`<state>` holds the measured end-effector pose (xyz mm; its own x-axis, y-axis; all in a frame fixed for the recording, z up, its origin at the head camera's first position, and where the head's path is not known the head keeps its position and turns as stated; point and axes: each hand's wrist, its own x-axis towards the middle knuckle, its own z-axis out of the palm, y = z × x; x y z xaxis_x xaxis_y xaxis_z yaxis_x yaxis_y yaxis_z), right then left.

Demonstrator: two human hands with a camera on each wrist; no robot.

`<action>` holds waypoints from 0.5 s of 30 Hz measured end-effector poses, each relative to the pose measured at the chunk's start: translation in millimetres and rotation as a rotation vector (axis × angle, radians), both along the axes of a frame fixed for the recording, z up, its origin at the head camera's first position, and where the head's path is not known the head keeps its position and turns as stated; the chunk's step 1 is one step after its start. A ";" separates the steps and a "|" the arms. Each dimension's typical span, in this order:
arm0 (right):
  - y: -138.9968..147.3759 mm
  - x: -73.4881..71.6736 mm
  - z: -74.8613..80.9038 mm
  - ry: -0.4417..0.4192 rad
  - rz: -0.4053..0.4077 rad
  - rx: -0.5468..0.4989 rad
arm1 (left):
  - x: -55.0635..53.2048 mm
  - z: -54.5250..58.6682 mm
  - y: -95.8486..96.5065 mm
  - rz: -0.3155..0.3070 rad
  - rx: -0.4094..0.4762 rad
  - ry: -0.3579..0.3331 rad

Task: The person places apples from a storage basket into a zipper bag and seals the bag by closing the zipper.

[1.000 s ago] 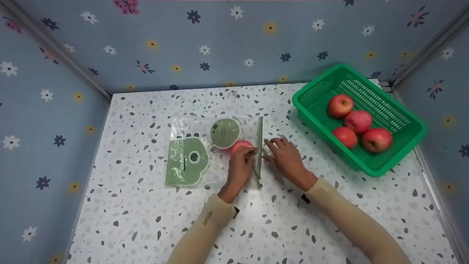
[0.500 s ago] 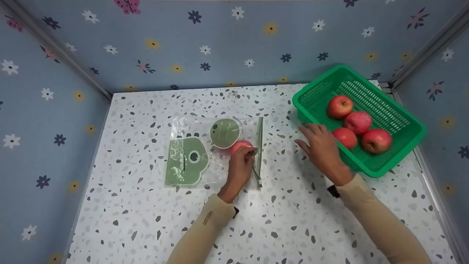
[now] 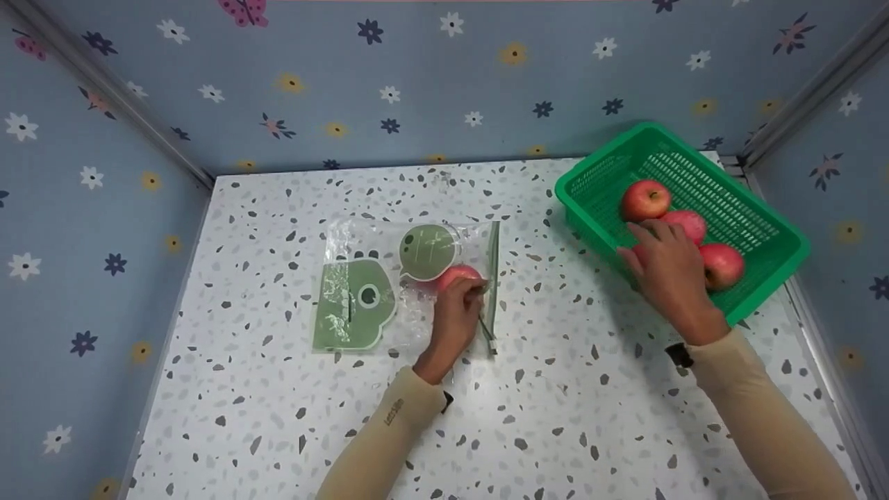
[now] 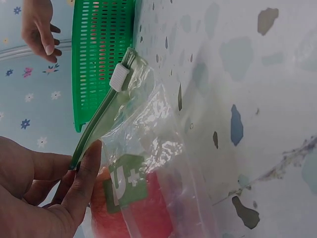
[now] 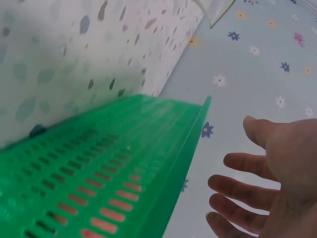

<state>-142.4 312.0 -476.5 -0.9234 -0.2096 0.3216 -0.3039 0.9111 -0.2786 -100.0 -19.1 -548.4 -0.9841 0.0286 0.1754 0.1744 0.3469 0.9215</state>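
blue flower-printed walls [image 3: 430, 69] stand around a speckled white surface [image 3: 542, 430]. of the two hands, the left hand [image 3: 456, 319] pinches a clear bag [image 3: 355, 305] between thumb and fingers by its green zip strip [image 3: 494, 253]; the right hand [image 3: 670, 274], fingers spread apart and holding nothing, hovers over a green basket [image 3: 726, 203], any touch unclear. the bag lies flat, a red apple [image 3: 457, 275] inside near the zip; four more apples [image 3: 725, 265] sit in the basket.
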 end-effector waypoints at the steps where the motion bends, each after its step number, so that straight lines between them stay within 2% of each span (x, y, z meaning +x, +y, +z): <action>1: 3.7 0.3 0.2 0.001 -0.003 0.000 | -0.1 -0.1 0.0 0.000 0.000 0.005; 15: 39.1 3.6 3.1 -0.063 -0.078 0.022 | 0.0 -2.6 0.8 -0.005 0.027 0.034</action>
